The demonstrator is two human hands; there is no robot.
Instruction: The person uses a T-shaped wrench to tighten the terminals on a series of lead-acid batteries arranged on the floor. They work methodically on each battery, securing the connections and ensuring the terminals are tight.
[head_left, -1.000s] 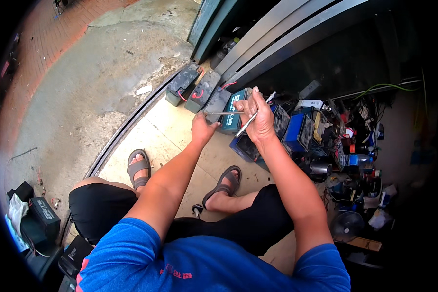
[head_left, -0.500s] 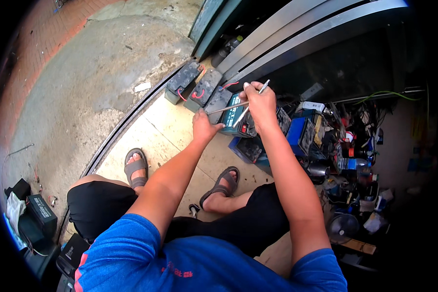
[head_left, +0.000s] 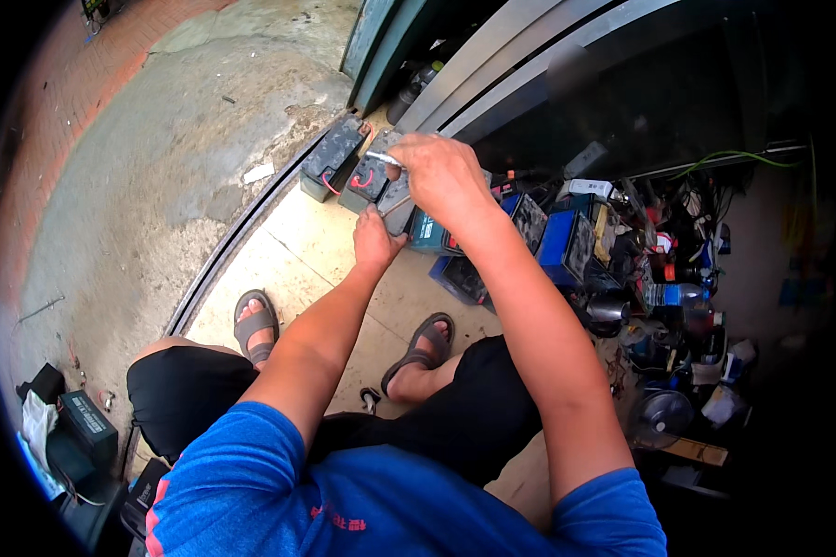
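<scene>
My right hand (head_left: pixel 441 176) is closed around a thin silver rod-like tool (head_left: pixel 384 160), whose end points left over the batteries. A second thin rod (head_left: pixel 395 205) slants from under the right hand toward my left fingertips; whether it joins the first is hidden. My left hand (head_left: pixel 376 243) grips the near end of a grey-topped battery (head_left: pixel 398 215), thumb on the right side and fingers on the left. Left of it stand a dusty battery with a red wire (head_left: pixel 366 178) and another dark battery (head_left: pixel 334 148). Partly under my right wrist is a teal-labelled battery (head_left: pixel 427 232).
More batteries, including a blue-sided one (head_left: pixel 564 243), stand to the right beside a heap of tools, cables and parts (head_left: pixel 669 306). Metal door rails (head_left: pixel 529 56) run behind. A floor track (head_left: pixel 223 251) edges the tiles. Further batteries (head_left: pixel 88 422) sit at lower left.
My right hand has moved left and turned, bringing the silver tool over the batteries on the left. My left hand stays at the near end of the grey-topped battery. The view has shifted slightly.
</scene>
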